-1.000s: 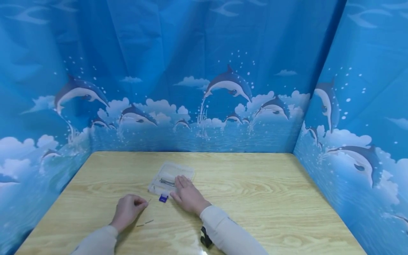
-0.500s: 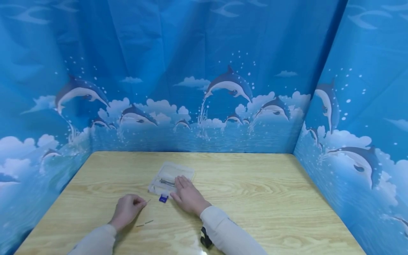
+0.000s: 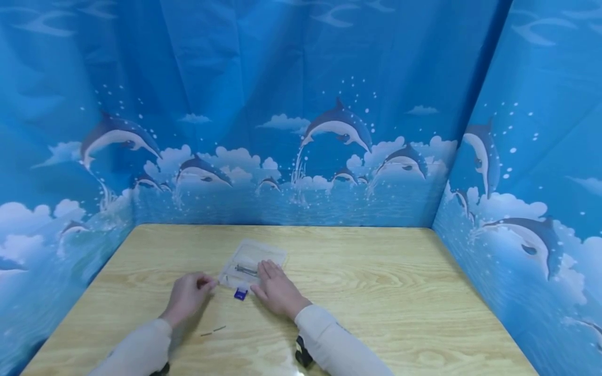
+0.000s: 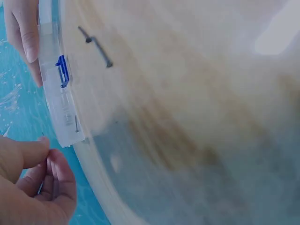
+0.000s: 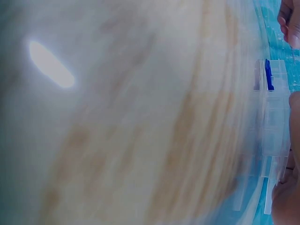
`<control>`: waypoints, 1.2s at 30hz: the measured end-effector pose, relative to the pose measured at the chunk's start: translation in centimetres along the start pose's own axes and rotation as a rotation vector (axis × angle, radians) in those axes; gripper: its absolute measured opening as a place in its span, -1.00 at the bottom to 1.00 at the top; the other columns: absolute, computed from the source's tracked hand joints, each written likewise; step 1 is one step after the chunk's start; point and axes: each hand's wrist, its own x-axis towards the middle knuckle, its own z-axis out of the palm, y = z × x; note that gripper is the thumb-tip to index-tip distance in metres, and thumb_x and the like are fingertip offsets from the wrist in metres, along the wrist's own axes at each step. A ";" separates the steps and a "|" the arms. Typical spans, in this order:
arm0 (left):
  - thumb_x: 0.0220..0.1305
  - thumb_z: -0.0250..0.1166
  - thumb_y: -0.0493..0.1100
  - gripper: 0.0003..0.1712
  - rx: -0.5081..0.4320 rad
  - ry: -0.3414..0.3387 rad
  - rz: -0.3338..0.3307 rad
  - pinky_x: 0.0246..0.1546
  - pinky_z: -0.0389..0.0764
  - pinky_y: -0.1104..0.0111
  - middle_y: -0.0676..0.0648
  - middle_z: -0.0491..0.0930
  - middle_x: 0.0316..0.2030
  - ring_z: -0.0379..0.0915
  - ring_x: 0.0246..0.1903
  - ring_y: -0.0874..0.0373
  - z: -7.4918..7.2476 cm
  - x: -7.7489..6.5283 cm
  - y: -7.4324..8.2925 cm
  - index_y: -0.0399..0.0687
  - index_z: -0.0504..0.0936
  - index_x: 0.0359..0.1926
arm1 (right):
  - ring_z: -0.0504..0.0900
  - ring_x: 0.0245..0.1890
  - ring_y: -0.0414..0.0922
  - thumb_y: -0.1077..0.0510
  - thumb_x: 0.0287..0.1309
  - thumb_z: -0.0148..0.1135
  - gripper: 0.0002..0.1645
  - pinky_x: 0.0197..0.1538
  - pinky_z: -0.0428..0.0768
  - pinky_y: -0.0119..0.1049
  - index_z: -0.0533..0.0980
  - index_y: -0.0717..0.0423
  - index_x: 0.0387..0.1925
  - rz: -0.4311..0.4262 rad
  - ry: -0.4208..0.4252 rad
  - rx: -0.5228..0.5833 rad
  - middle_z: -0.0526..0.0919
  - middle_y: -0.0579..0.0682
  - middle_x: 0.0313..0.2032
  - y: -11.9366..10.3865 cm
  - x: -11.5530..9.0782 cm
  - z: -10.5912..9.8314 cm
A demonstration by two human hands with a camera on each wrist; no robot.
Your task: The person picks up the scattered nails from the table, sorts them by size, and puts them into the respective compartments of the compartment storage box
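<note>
A clear plastic compartment box with a blue latch lies on the table, with several slim metal nails inside. My right hand rests on the box's right side with fairly straight fingers. Just left of the box's near-left corner, my left hand pinches a thin nail between thumb and forefinger. Only a dark tip of it shows above the fingertips in the left wrist view. Two dark loose nails lie on the table end to end, nearer me than the box.
The wood-grain table extends to both sides of the box. A blue dolphin-print curtain stands along its back and sides. Black straps show at the wrists. Glare marks the tabletop in both wrist views.
My left hand has moved forward, from in front of the box to beside its near-left corner, still pinching the nail. My right hand has stayed on the box.
</note>
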 end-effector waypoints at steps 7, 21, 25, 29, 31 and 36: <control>0.21 0.27 -0.33 -0.93 0.006 -0.011 0.035 -0.36 0.59 0.35 -0.06 0.62 -0.40 0.49 -0.40 0.18 0.4 1.1 0.7 -0.26 0.63 -0.27 | 0.04 0.45 0.03 -0.19 0.47 -0.28 -0.25 0.47 0.01 -0.17 0.08 0.26 0.42 0.005 0.000 -0.010 0.12 0.17 0.43 -0.1 0.0 -0.1; 0.20 0.26 -0.36 -0.97 0.115 -0.068 0.114 -0.35 0.61 0.27 -0.05 0.62 -0.46 0.51 -0.43 0.15 1.1 3.5 1.1 -0.27 0.63 -0.35 | 0.05 0.45 0.04 -0.17 0.47 -0.26 -0.26 0.46 0.02 -0.16 0.09 0.27 0.41 0.004 0.012 -0.022 0.13 0.19 0.42 0.0 0.1 0.2; 0.18 0.27 -0.37 -0.97 0.129 -0.077 0.099 -0.35 0.61 0.27 -0.04 0.62 -0.45 0.51 -0.43 0.16 1.3 3.9 1.2 -0.26 0.64 -0.34 | 0.05 0.45 0.04 -0.17 0.47 -0.26 -0.26 0.46 0.03 -0.15 0.10 0.26 0.41 0.002 0.015 -0.020 0.14 0.19 0.42 0.0 0.1 0.1; 0.18 0.28 -0.37 -0.97 0.135 -0.064 0.113 -0.35 0.61 0.25 -0.05 0.63 -0.45 0.52 -0.44 0.15 1.4 4.1 1.2 -0.27 0.64 -0.35 | 0.06 0.45 0.03 -0.18 0.47 -0.26 -0.26 0.46 0.04 -0.15 0.10 0.26 0.41 0.002 0.018 -0.019 0.14 0.18 0.42 0.1 0.1 0.0; 0.18 0.28 -0.36 -0.97 0.136 -0.060 0.113 -0.35 0.61 0.25 -0.05 0.63 -0.45 0.52 -0.44 0.15 1.5 4.1 1.2 -0.26 0.65 -0.35 | 0.05 0.45 0.03 -0.18 0.47 -0.26 -0.26 0.46 0.03 -0.15 0.10 0.26 0.41 0.002 0.014 -0.018 0.13 0.18 0.42 0.1 0.0 0.0; 0.20 0.27 -0.35 -0.97 0.134 -0.068 0.101 -0.33 0.61 0.27 -0.04 0.62 -0.45 0.51 -0.43 0.17 1.5 4.3 1.3 -0.24 0.64 -0.34 | 0.04 0.46 0.02 -0.19 0.47 -0.28 -0.25 0.46 0.01 -0.17 0.08 0.25 0.42 0.007 0.005 -0.010 0.12 0.17 0.43 0.1 0.0 0.0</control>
